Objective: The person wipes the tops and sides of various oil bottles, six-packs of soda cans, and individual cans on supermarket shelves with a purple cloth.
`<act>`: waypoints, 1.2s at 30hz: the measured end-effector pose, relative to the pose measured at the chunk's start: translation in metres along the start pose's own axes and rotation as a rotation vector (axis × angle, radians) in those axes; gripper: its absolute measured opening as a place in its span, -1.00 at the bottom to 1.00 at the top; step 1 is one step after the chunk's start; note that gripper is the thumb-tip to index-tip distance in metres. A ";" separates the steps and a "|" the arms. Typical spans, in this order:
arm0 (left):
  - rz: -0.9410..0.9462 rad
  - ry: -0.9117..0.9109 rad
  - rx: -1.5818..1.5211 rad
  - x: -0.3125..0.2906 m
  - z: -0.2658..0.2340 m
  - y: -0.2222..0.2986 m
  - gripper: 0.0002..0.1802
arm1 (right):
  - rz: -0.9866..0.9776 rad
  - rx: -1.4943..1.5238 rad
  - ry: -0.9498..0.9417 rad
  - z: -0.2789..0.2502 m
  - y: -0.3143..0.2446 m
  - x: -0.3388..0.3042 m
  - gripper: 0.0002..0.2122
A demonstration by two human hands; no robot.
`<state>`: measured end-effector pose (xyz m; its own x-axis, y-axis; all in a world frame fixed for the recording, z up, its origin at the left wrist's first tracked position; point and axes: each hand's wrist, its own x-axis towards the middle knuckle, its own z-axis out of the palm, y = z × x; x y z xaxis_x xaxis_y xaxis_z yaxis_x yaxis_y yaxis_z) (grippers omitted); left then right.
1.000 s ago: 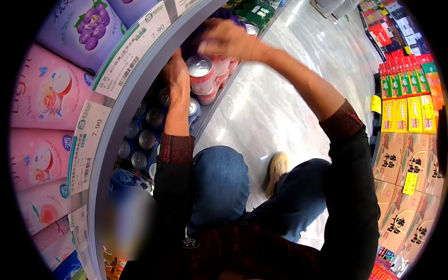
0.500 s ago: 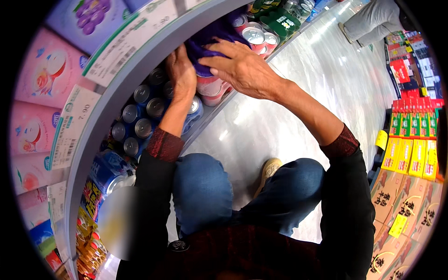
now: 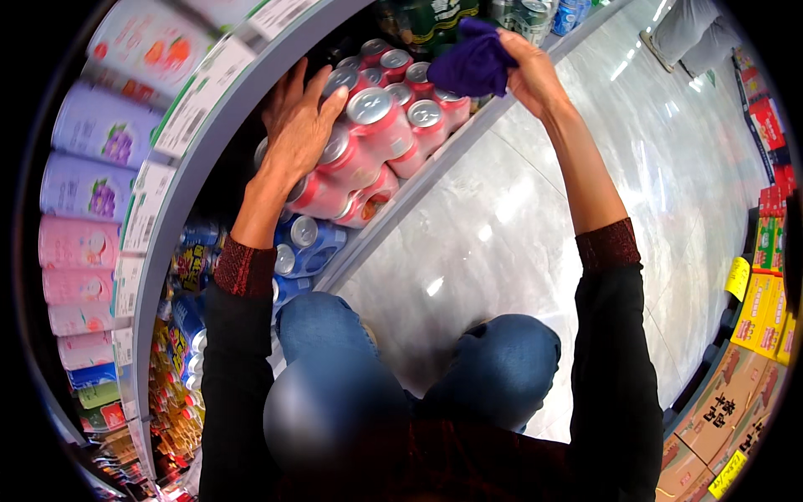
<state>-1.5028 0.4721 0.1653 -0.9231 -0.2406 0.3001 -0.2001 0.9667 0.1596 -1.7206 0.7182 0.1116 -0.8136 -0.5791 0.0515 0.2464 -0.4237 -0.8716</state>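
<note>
A purple cloth [image 3: 470, 65] hangs from my right hand [image 3: 533, 74], pinched at its right end beyond the shelf's front edge. The cloth covers the far right corner of a shrink-wrapped pack of pink cans [image 3: 361, 157] with silver lids. Against the left side of that pack lies my left hand [image 3: 299, 130], fingers spread, thumb touching the cans. The pack sits on the low shelf, next to blue cans [image 3: 311, 241] on its near side. Part of the pack's far left side is hidden behind my left hand.
Above runs a curved grey shelf edge [image 3: 180, 188] with price tags and rows of pastel boxes [image 3: 100, 125]. Green packs [image 3: 427, 21] stand farther along the low shelf. Across the aisle are stacked cartons [image 3: 723, 397]; a person's grey-trousered legs [image 3: 690, 33] stand at the far right.
My right hand has drawn the purple cloth off most of the pink cans, toward the far right. My left hand has moved left along the pack, and my view has shifted.
</note>
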 end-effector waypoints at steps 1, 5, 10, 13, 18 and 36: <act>0.028 -0.030 0.030 0.004 0.006 0.002 -0.42 | -0.098 -0.009 0.095 -0.006 -0.004 0.002 -0.71; 0.049 -0.143 -0.011 0.005 0.016 0.003 -0.34 | -0.434 -0.648 0.203 -0.024 0.014 0.030 -0.71; 0.039 -0.167 0.028 0.003 0.016 0.006 -0.35 | -0.656 -1.752 -0.035 -0.032 0.098 0.049 -0.65; 0.024 -0.179 -0.015 0.008 0.015 0.017 -0.34 | -0.649 -1.862 0.165 -0.070 0.081 0.081 -0.66; -0.001 -0.193 -0.021 0.011 0.012 0.023 -0.34 | -0.540 -1.955 0.324 -0.089 0.055 0.108 -0.69; -0.025 -0.241 -0.013 0.014 0.008 0.025 -0.30 | -0.544 -0.828 0.178 0.014 -0.037 0.151 -0.71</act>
<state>-1.5232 0.4933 0.1660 -0.9699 -0.2350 0.0634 -0.2209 0.9592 0.1763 -1.8454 0.6367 0.1585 -0.7901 -0.3101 0.5288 -0.5707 0.0572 -0.8192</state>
